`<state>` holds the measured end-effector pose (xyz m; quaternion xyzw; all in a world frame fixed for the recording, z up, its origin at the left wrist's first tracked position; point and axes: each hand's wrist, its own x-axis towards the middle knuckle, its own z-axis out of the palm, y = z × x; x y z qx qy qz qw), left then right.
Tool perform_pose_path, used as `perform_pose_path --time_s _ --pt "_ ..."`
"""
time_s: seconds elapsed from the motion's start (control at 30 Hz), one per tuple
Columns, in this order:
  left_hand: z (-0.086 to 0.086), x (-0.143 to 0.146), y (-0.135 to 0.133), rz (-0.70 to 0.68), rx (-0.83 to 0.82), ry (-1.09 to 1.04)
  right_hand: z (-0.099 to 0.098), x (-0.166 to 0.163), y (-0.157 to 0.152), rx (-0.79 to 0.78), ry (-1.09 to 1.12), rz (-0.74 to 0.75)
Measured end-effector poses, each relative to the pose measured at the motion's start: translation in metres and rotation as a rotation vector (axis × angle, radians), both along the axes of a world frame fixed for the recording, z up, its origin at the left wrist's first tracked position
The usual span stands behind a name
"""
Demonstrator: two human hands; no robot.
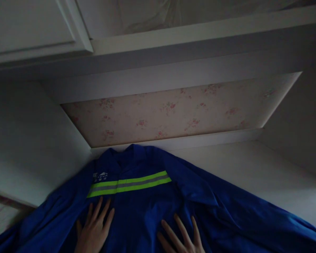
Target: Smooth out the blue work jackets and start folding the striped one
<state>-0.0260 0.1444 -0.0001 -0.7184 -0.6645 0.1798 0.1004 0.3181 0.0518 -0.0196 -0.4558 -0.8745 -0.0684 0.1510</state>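
- Near the front edge, the left hand (93, 228) and right hand (183, 237) lie flat, each grip spread wide, holding nothing.
- Under both palms, the blue jacket (147, 203) lies spread on the white bench (265, 175), collar far.

Both hands are showing bare — the left hand (93, 230) and the right hand (181, 237) are wearing no gloves, rings or watch. No sleeve is reaching the wrists — the frame's bottom edge is cutting them off.
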Motion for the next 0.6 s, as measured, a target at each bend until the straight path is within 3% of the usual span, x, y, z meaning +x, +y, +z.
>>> perform_pose_path --time_s 0.13,0.2,0.4,0.6 --pt "0.003 -0.005 0.021 0.077 0.005 -0.117 0.015 -0.012 0.013 -0.397 0.125 -0.074" --pt "0.001 -0.009 0.024 0.057 0.029 -0.145 0.022 -0.017 0.012 -0.509 0.178 -0.093" --pt "-0.002 -0.007 0.012 0.014 0.264 -0.311 0.048 -0.014 -0.001 -0.576 0.297 -0.116" --pt "0.013 0.0 -0.001 -0.039 0.305 -0.361 0.063 -0.011 -0.006 -0.557 0.36 -0.126"
